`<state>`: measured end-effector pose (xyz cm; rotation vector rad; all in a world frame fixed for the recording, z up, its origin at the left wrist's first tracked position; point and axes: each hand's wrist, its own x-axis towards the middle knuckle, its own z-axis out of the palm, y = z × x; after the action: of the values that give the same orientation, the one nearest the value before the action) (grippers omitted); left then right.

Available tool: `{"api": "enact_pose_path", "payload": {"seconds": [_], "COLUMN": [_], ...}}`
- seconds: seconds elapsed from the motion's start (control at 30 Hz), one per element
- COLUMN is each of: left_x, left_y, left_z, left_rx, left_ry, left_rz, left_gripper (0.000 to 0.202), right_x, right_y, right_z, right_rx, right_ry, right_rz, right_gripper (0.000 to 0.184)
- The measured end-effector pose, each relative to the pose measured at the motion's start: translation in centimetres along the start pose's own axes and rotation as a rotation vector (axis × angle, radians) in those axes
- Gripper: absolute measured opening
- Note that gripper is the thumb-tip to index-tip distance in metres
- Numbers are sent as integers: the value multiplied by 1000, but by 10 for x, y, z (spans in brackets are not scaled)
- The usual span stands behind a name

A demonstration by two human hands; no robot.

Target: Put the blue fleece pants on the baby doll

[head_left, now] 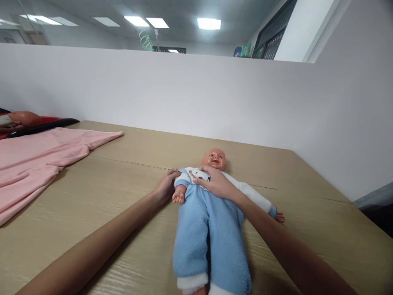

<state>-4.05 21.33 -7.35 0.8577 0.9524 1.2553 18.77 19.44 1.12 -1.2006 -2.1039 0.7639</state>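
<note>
A baby doll lies on its back on the table, head away from me. It wears a white top with blue cuffs and a printed animal, and fluffy blue trousers with white hems. At the sleeve on the picture's left side, my left hand is closed on the cloth; its fingertips are partly hidden. My right hand lies over the chest of the top, thumb and fingers apart. The doll's other arm stretches out to the right, beneath my right forearm.
A pink cloth is spread over the left of the wooden table. Behind it, a second doll lies in a red and black carrier. A white partition wall stands along the back.
</note>
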Motion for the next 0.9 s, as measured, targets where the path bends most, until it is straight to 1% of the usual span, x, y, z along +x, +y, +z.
{"api": "enact_pose_path", "payload": {"seconds": [0.1, 0.2, 0.27, 0.37, 0.43, 0.57, 0.67, 0.77, 0.9], "left_x": [15, 24, 31, 43, 52, 66, 71, 74, 72], "left_y": [8, 16, 20, 23, 24, 26, 28, 30, 31], "left_z": [-5, -7, -4, 4, 10, 24, 35, 43, 44], "left_rx": [93, 176, 208, 234, 249, 292, 327, 350, 314], "left_ry": [-84, -167, -227, -308, -350, -423, -481, -480, -355], "left_rz": [-43, -35, -24, -13, -7, -3, 13, 20, 37], "left_gripper": [38, 27, 20, 16, 16, 18, 16, 22, 31], "right_x": [-2, -5, -6, -6, -6, -7, -9, -9, -6], "right_y": [5, 10, 12, 16, 19, 28, 33, 36, 33], "right_z": [-1, -1, 1, 2, 0, -7, -10, -8, -11], "right_rx": [44, 105, 169, 312, 405, 590, 708, 776, 819], "right_ry": [-16, -21, -16, 3, 6, -31, -30, -28, -20], "right_rz": [-22, -36, -51, -60, -37, 60, 123, 166, 213], "right_gripper": [31, 31, 32, 35, 36, 41, 42, 44, 46]}}
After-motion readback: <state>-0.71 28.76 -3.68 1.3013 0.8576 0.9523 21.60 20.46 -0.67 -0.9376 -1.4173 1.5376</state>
